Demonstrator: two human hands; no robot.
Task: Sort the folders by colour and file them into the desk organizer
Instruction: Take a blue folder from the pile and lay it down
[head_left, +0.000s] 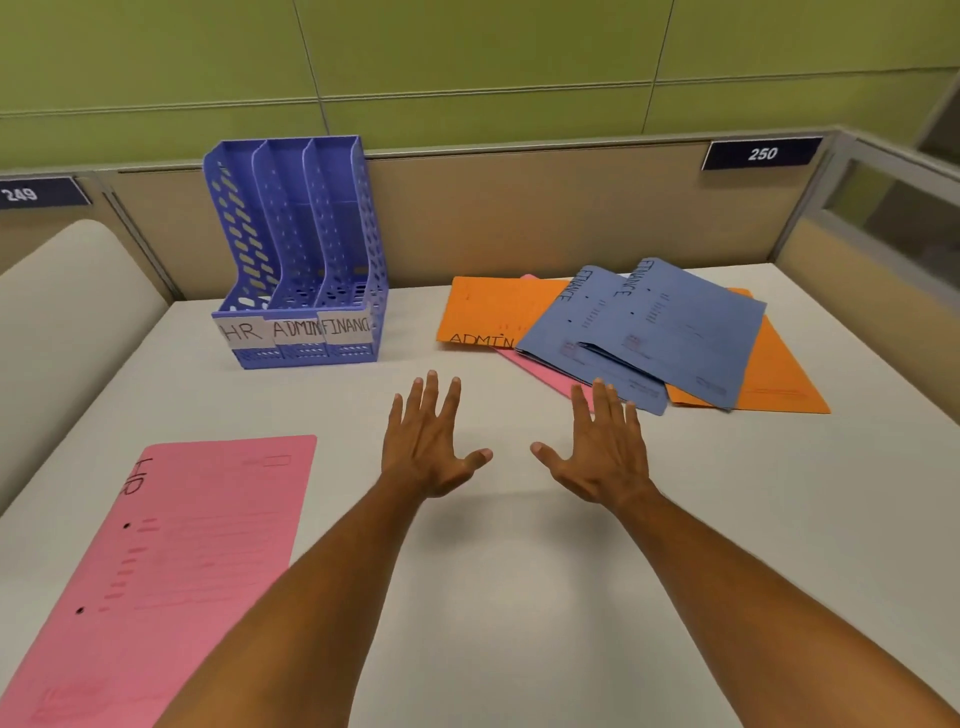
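Observation:
A blue three-slot desk organizer (301, 244) stands at the back left, its slots labelled HR, ADMIN and FINANCE and all holding nothing. A pink HR folder (171, 561) lies flat at the near left. At the right lies a loose pile: an orange ADMIN folder (483, 317), a second pink folder (540, 369) mostly hidden beneath, two blue FINANCE folders (587, 338) (691, 332), and another orange folder (779, 384) under them. My left hand (431, 441) and my right hand (602, 447) hover over the middle of the desk, fingers spread, holding nothing. The right fingertips overlap the near edge of the pile.
The white desk (519, 597) is bounded by beige partition walls behind and to the right, with number plates 249 (21, 195) and 250 (762, 154). A cream rounded surface (62, 312) lies beyond the left partition.

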